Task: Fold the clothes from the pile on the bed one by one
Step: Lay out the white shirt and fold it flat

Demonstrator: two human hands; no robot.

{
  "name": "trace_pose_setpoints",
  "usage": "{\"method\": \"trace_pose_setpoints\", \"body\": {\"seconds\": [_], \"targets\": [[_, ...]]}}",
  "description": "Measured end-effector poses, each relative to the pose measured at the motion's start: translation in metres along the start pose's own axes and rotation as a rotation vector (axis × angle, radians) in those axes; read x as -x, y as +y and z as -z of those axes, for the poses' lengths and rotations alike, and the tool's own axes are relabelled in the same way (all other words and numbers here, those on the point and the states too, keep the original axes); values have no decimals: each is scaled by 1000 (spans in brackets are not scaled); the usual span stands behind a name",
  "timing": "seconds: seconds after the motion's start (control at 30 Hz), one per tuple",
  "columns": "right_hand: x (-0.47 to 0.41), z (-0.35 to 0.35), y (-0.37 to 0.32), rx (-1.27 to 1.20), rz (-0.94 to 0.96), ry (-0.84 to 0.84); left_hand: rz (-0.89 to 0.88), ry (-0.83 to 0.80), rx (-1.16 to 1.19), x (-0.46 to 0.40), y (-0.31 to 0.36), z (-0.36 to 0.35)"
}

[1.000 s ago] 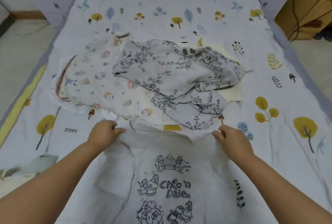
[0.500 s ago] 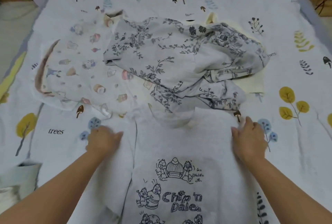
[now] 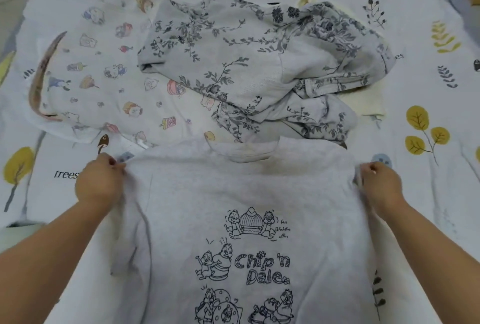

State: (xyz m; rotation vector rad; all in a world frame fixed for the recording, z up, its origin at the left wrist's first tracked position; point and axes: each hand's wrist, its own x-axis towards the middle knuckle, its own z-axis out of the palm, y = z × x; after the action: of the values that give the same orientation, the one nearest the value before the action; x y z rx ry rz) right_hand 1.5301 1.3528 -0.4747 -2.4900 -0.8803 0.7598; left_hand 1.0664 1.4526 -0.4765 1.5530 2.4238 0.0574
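Pale grey cotton, a T-shirt [image 3: 249, 194] with a "Chip 'n Dale" print, lay flat on the bed sheet [image 3: 428, 207], front side up, nearest to the person. The left hand [image 3: 100, 183] pinched the cloth at the left shoulder of the shirt, fingers curled together on the fabric. The right hand [image 3: 380, 184] pinched the right shoulder in the same way, its fingers closed on a small fold. The collar lay between the two hands, near the pile. Just behind the collar was a floral grey garment [image 3: 249, 64], crumpled, which lay partly on a white garment with small cartoon figures [image 3: 98, 74]. A cream cloth [image 3: 368, 101] showed under the floral one.
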Motion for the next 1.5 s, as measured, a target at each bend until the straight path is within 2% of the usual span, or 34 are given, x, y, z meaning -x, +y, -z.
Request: {"method": "trace_pose_setpoints", "body": {"seconds": [0.1,0.2,0.33,0.4,0.47,0.53,0.6,0.67,0.73,0.83,0.97,1.03,1.1,1.2,1.27,1.3,1.4,1.47,1.5], "targets": [[10,-6,10,100,-17,-150,-183,44,-105,13,21,-11],[24,-7,11,-28,40,-256,-411,65,-120,31,43,-19],[43,-7,6,-119,156,-346,-702,37,-37,67,85,-30],[48,-7,5,-126,180,-371,-843,-45,36,90,112,-36],[45,-2,4,-125,171,-295,-929,-132,122,110,141,-42],[33,11,6,-84,175,-81,-983,-176,186,124,167,-49],[18,31,7,-85,178,173,-1014,-207,219,133,190,-56],[6,42,12,-69,170,291,-1021,-234,191,139,211,-61],[-4,41,18,36,121,173,-1001,-283,115,142,228,-67],[-6,31,32,267,-2,-154,-940,-367,54,143,246,-75],[5,34,48,458,45,-333,-848,-357,54,136,267,-80],[8,36,54,487,117,-341,-839,-368,53,132,278,-81],[5,42,56,342,153,-243,-856,-309,53,130,287,-81],[-5,55,60,-6,59,17,-846,-114,263,132,293,-85],[-9,54,62,-16,-5,88,-785,-98,321,136,295,-88],[-10,51,63,24,-33,58,-762,-122,290,137,296,-90],[-8,45,70,29,-90,-171,-767,-153,241,146,296,-93],[-5,45,74,90,-28,-212,-885,-119,267,155,295,-89],[-3,44,76,93,11,-176,-959,-120,277,160,294,-87]]}}
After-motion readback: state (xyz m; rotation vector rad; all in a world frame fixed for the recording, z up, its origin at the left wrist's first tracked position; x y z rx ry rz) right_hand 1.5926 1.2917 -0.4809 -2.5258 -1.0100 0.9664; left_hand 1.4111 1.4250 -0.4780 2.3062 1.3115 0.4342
